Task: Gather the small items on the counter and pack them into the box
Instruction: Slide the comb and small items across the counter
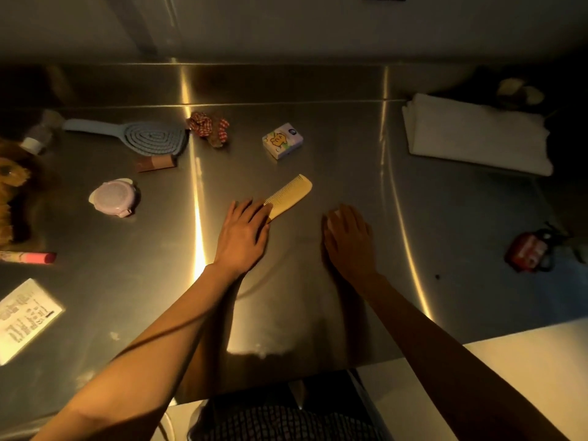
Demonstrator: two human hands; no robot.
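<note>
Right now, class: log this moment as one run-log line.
left hand: touching comb | right hand: covering a small pale item | box: unseen

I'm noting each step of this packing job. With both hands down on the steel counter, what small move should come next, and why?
Probably curl the left hand round the flat yellow plastic comb and lift it. Its fingers already rest on the comb's near end, and the comb lies loose on the steel counter. The right hand covers something small and pale that I cannot identify.
</note>
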